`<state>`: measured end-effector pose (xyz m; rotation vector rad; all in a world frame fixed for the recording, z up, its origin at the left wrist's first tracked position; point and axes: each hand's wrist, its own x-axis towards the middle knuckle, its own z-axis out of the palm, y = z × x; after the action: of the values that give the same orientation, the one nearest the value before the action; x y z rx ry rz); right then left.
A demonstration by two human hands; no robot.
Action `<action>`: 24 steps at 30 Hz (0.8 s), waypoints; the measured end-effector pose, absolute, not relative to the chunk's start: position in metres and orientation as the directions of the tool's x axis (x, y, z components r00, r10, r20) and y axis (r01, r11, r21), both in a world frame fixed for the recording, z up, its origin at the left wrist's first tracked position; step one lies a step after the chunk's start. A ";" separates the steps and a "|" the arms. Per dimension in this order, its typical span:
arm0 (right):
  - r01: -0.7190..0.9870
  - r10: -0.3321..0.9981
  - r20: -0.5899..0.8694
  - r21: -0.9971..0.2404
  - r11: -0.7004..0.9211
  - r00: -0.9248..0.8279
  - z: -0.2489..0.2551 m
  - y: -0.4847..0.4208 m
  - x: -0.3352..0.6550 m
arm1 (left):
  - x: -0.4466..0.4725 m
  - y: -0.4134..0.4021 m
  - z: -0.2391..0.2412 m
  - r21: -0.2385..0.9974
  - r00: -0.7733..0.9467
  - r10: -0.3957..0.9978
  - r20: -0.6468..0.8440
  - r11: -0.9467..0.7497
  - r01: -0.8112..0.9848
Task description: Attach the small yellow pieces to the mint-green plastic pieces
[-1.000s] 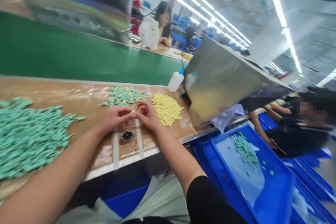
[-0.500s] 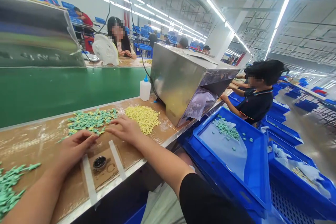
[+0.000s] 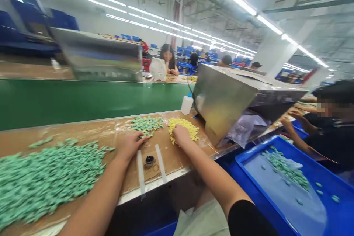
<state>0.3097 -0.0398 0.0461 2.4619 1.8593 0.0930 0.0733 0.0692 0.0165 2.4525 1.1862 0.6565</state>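
Note:
My left hand [image 3: 133, 145] rests on the brown worktable [image 3: 83, 134] at the near edge of a small pile of green and yellow parts [image 3: 146, 123]; its fingers are curled, and what they hold is hidden. My right hand [image 3: 180, 135] lies on the pile of yellow parts [image 3: 185, 128] with the fingers bent down into it. A small black round fixture [image 3: 149, 160] sits between two white tape strips just below both hands. A big heap of green parts [image 3: 47, 175] covers the table at the left.
A green conveyor belt [image 3: 83, 99] runs behind the table. A steel hood [image 3: 238, 97] and a white squeeze bottle [image 3: 187, 104] stand at the right. A blue bin [image 3: 293, 180] holds green parts. A seated person [image 3: 329, 132] works at the right; another sits across the belt by a white fan [image 3: 157, 69].
The camera swung back to the left, bringing the big green heap into view. My right hand moved from the mixed pile onto the yellow pile. My left hand stayed near the mixed pile.

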 end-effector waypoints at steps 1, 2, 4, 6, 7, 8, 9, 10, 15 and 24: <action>0.960 0.963 0.011 0.077 -0.269 0.269 0.046 -0.039 0.311 | 0.073 0.071 0.013 0.487 0.540 0.800 0.261 -0.592 0.642; 0.963 0.965 0.002 0.071 -0.260 0.261 0.046 -0.037 0.312 | 0.073 0.073 0.010 0.491 0.531 0.806 0.262 -0.585 0.645; 0.968 0.969 -0.012 0.054 -0.244 0.245 0.046 -0.035 0.314 | 0.074 0.075 0.003 0.500 0.513 0.818 0.259 -0.568 0.654; 0.971 0.971 -0.019 0.035 -0.238 0.239 0.046 -0.034 0.315 | 0.074 0.076 0.000 0.522 0.476 0.831 0.287 -0.552 0.650; 0.971 0.971 -0.019 0.024 -0.239 0.239 0.046 -0.033 0.315 | 0.075 0.075 0.000 0.540 0.456 0.835 0.310 -0.549 0.638; 0.971 0.970 -0.014 0.011 -0.241 0.241 0.046 -0.033 0.315 | 0.075 0.074 0.000 0.563 0.440 0.833 0.335 -0.551 0.616; 0.970 0.970 -0.006 -0.004 -0.244 0.244 0.045 -0.033 0.315 | 0.075 0.073 0.000 0.588 0.430 0.828 0.360 -0.560 0.583; 0.969 0.969 0.006 -0.022 -0.247 0.248 0.045 -0.034 0.316 | 0.076 0.071 0.001 0.616 0.429 0.818 0.383 -0.573 0.541; 0.956 0.956 0.130 -0.172 -0.239 0.262 0.041 -0.033 0.316 | 0.083 0.065 0.002 0.766 0.485 0.786 0.382 -0.564 0.310; 0.448 0.811 0.544 -0.793 0.413 0.214 -0.003 -0.003 0.269 | 0.094 0.062 0.001 0.980 0.665 0.727 0.172 -0.196 -0.040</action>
<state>0.2690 -0.0028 -0.0030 2.7935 3.2702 -0.8418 0.0942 0.0620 0.0010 1.6337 0.5723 0.7645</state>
